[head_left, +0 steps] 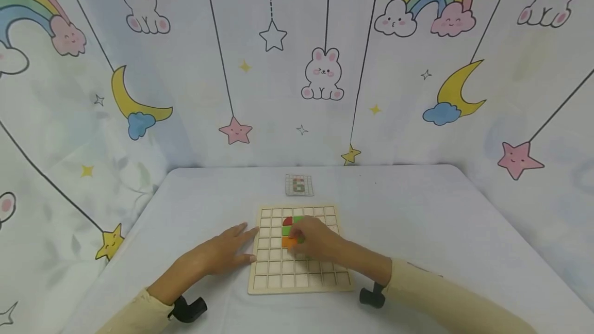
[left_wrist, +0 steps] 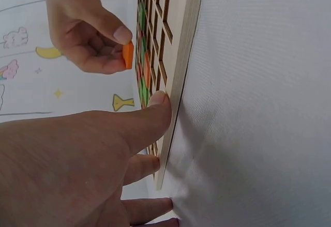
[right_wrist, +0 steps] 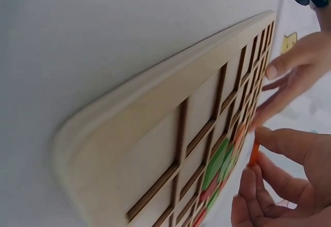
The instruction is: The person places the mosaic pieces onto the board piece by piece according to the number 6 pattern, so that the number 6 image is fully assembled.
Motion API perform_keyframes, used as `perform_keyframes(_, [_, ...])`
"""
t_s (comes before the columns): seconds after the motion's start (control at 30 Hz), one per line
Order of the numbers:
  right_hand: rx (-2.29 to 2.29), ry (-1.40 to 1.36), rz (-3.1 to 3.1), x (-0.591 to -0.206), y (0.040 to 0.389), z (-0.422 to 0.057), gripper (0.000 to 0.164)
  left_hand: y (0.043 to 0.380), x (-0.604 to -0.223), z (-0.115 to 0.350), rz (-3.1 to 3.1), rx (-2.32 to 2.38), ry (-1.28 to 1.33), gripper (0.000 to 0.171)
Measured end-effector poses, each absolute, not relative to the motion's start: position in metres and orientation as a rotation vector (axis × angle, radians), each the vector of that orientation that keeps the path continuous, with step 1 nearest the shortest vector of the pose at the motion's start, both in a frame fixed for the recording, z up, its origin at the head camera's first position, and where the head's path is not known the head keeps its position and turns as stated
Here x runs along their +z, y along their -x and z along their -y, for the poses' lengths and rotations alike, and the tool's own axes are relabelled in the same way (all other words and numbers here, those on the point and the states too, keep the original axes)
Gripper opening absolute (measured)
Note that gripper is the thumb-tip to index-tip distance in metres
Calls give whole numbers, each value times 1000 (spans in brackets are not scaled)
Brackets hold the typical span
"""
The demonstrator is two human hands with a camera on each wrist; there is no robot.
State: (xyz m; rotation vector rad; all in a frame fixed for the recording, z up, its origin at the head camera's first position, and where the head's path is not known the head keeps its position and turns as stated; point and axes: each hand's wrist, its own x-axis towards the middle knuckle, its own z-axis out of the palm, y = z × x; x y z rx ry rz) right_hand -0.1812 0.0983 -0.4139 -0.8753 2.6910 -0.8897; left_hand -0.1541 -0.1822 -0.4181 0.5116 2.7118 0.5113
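Observation:
A square wooden grid board (head_left: 301, 290) lies flat on the white table. Red, green and orange tiles fill several of its cells near the middle, partly covered by my right hand (head_left: 317, 238). That hand pinches an orange tile (left_wrist: 128, 56) between thumb and fingertips, just above the board, as the left wrist view shows; the right wrist view has the same tile edge-on. Along the board's left side rests my left hand (head_left: 223, 249), fingers spread and fairly straight. Its thumb (left_wrist: 159, 99) lies on the wooden rim.
Behind the board lies a small square card (head_left: 299, 185) with a grid and a blocky figure like a 6. White cloth (head_left: 417, 210) covers the table. A patterned curtain (head_left: 287, 92) stands along the back and sides. Black wrist devices (head_left: 187, 310) sit at both sleeves.

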Motion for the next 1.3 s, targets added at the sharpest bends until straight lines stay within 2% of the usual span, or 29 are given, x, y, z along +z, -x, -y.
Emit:
perform_keyframes(0.27, [-865,814,-2651,-415,174,-84,21,152,-417,182,-2719,524,-510,75])
perform_keyframes(0.8, [-856,751,-2653,-415,166,-80,12,153,-420,182,-2725,512,-507,76])
perform_keyframes(1.17, [-805,844,-2703,-420,164,-95,7,154,-420,181,-2731,498,-492,76])
perform_keyframes(1.3, [-866,790,-2681,-416,161,-119,12,154,-421,180,-2733,488,-498,76])
